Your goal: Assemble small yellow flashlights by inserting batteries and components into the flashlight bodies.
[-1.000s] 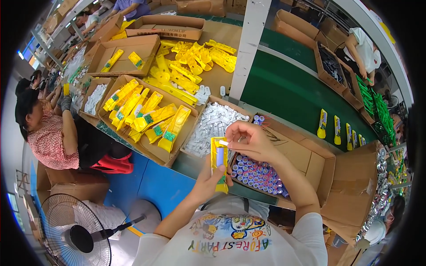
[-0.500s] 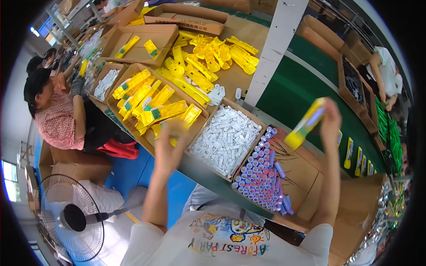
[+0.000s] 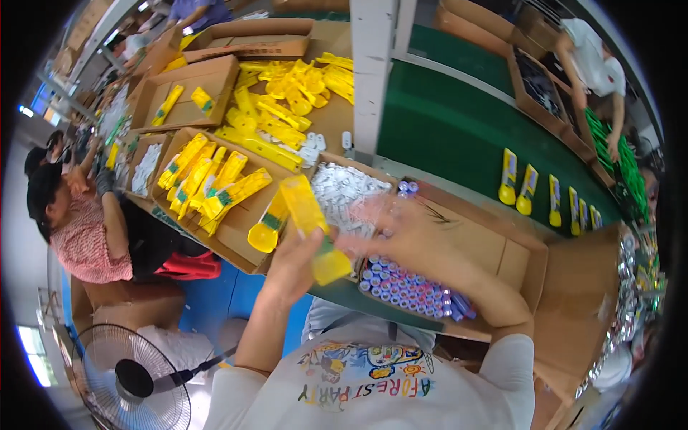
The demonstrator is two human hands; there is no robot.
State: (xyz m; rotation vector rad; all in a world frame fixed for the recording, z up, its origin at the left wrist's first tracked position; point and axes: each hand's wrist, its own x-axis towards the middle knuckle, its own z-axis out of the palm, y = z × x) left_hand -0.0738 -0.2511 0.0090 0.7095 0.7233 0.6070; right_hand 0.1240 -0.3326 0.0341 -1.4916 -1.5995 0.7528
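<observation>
My left hand [image 3: 288,264] is closed around a long yellow plastic housing [image 3: 304,204] with a rounded lower end and a green part near its middle. The piece is tilted, just above the near edge of the box of yellow housings. My right hand [image 3: 390,233] is smeared by motion over the white parts [image 3: 340,188] and the purple cylindrical battery cells [image 3: 401,287]. Its fingertips come close to the held housing; whether they touch it or hold anything I cannot tell. More yellow housings with green circuit boards [image 3: 215,179] lie in the box beside my left hand.
Several finished-looking yellow pieces [image 3: 527,190] stand in a row on the green conveyor belt [image 3: 437,115]. A white post [image 3: 369,79] rises by the belt. Loose yellow shells [image 3: 294,89] are heaped at the back. Co-workers sit left [image 3: 89,233] and stand right [image 3: 595,61]. A fan [image 3: 136,378] is lower left.
My right hand has moved left from over the belt, where it held a yellow piece, to above the parts boxes. My left hand has lifted a yellow housing from its box. The view has shifted.
</observation>
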